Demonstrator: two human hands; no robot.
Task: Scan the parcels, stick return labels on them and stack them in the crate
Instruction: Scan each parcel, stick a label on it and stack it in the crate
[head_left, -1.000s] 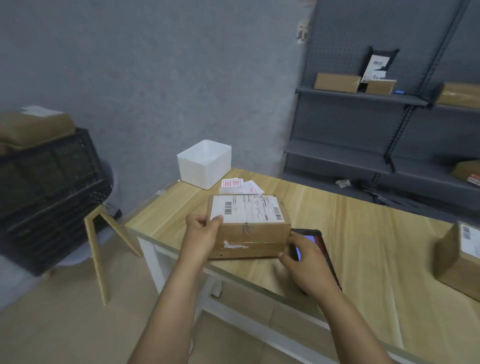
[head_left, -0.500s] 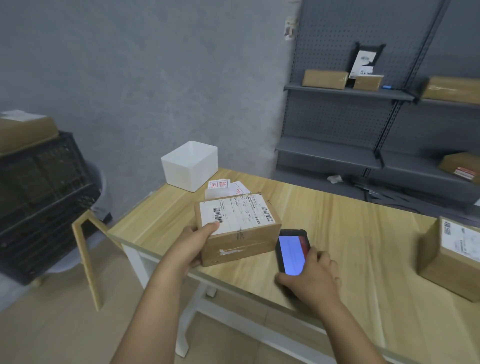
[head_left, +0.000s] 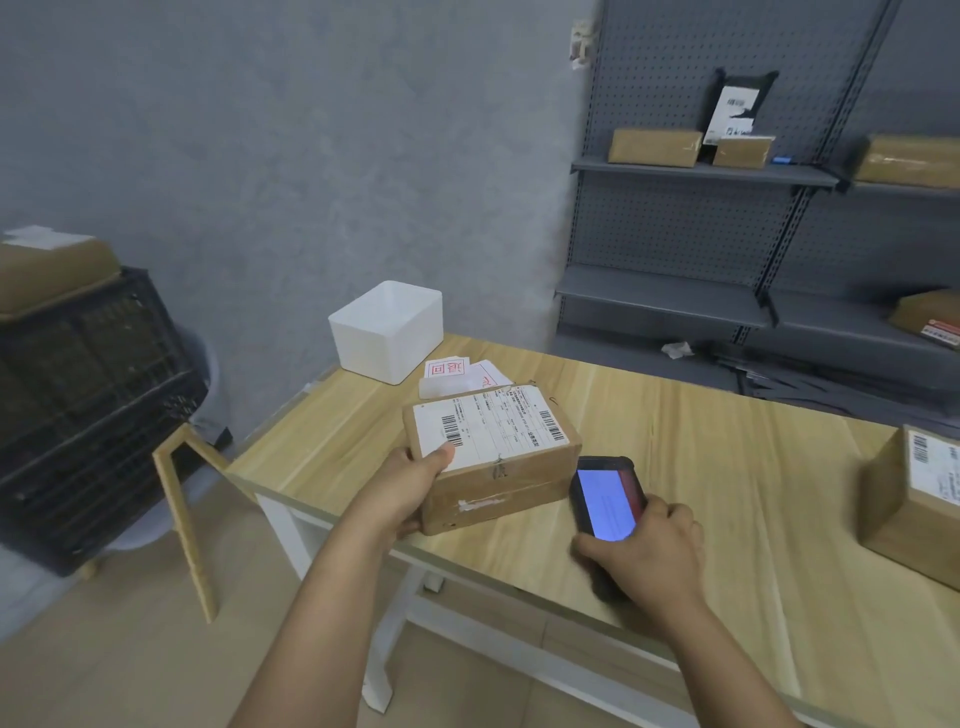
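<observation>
Parcel (head_left: 493, 457) on near left corner of wooden table (head_left: 727, 467), label side up, white shipping label (head_left: 485, 428) with barcodes across top. Left hand (head_left: 410, 493) gripping its near left corner, thumb laid over label edge, fingers curled under. Right hand (head_left: 647, 551) wrapped around handheld scanner (head_left: 608, 499), screen lit blue and facing up, device just beside parcel's right end and low over tabletop; contact with table not clear.

Return labels (head_left: 460, 376) in loose pile just behind parcel, white with red print, partly hidden by it. White bin (head_left: 387, 332) at far left corner of table, open at top, standing behind label pile; inside not visible from this angle. Second parcel (head_left: 914, 504) at right edge of view, on table, labelled on top, well apart from both hands.

Black crate (head_left: 88, 410) off left end of table, lattice walls, sitting on light wooden stand (head_left: 184, 514). Brown box (head_left: 49, 270) poking above crate rim at top left, white label on it; deeper contents lost in dark mesh.

Grey shelving (head_left: 727, 171) against back wall at right: two brown boxes (head_left: 654, 148) and dark packet (head_left: 735, 111) on upper shelf, more brown boxes at far right on upper and middle shelves.
</observation>
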